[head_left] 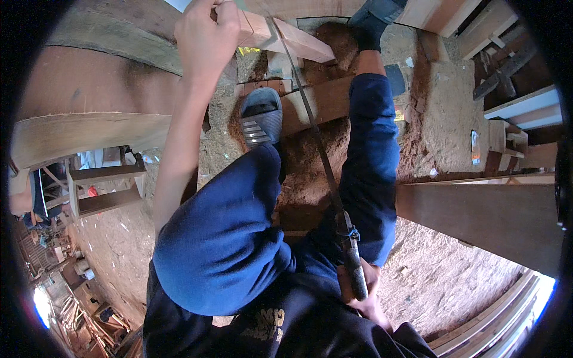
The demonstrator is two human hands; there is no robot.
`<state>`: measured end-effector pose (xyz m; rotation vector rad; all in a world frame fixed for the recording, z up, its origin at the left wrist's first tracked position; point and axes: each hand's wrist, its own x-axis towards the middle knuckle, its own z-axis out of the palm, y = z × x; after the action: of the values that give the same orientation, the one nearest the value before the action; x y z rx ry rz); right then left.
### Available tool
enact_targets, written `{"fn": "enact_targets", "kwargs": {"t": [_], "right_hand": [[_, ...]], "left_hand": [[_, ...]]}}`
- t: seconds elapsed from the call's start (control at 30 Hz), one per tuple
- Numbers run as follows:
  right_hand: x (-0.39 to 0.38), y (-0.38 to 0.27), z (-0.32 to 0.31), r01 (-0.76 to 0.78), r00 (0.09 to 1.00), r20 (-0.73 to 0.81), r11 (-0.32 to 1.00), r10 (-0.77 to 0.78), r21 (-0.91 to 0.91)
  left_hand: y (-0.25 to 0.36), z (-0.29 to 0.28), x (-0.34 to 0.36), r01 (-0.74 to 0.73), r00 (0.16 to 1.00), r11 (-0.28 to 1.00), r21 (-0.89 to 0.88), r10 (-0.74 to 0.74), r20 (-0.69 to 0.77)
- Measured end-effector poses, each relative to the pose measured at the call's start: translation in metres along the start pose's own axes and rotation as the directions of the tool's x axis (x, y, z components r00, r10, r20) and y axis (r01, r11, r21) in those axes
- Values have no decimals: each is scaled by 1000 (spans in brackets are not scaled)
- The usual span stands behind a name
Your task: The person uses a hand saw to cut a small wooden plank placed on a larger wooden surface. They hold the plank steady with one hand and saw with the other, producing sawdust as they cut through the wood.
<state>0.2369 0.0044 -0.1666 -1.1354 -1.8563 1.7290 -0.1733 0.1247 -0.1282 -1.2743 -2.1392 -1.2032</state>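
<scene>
My right hand (pixel 367 292), low in the picture by my lap, is wrapped round the dark, worn handle of a hand saw (pixel 319 143). A blue tie circles the saw where handle meets blade. The long thin blade runs away from me, between my legs, and its far part crosses a pale squared wooden beam (pixel 304 45). At the top, my left hand (pixel 210 30) is closed over the beam's left part, its fingertips partly out of the picture. My right shoe (pixel 375 24) is near the beam's right end; whether it touches the wood, I cannot tell.
A brown board (pixel 322 98) lies beneath the beam, beside my sandalled left foot (pixel 261 116). Large planks (pixel 89 134) stand at the left, and a wide panel (pixel 483 218) at the right. Sawdust covers the floor (pixel 441 125). A small wooden frame (pixel 107 190) and scrap wood lie farther left.
</scene>
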Motion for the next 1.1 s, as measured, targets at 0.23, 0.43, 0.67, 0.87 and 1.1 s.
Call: {"fn": "enact_targets", "kwargs": {"t": [0.23, 0.43, 0.67, 0.87, 1.1], "right_hand": [[10, -35, 4, -162, 987, -17, 987, 162, 14], [-21, -35, -11, -134, 991, 1, 986, 135, -99], [-9, -35, -1, -116, 993, -38, 992, 115, -49], [20, -40, 4, -76, 996, -49, 997, 75, -6], [-15, -38, -7, -99, 993, -63, 995, 98, -17]], "left_hand": [[-12, 1, -13, 24, 1000, 999, 45, -25, 15], [-12, 4, -23, -15, 1000, 999, 30, 15, -11], [-16, 2, -20, 58, 998, 998, 0, -58, -5], [6, 2, -22, -42, 999, 999, 8, 42, 34], [-1, 12, -20, 21, 1000, 998, -55, -20, 24]]}}
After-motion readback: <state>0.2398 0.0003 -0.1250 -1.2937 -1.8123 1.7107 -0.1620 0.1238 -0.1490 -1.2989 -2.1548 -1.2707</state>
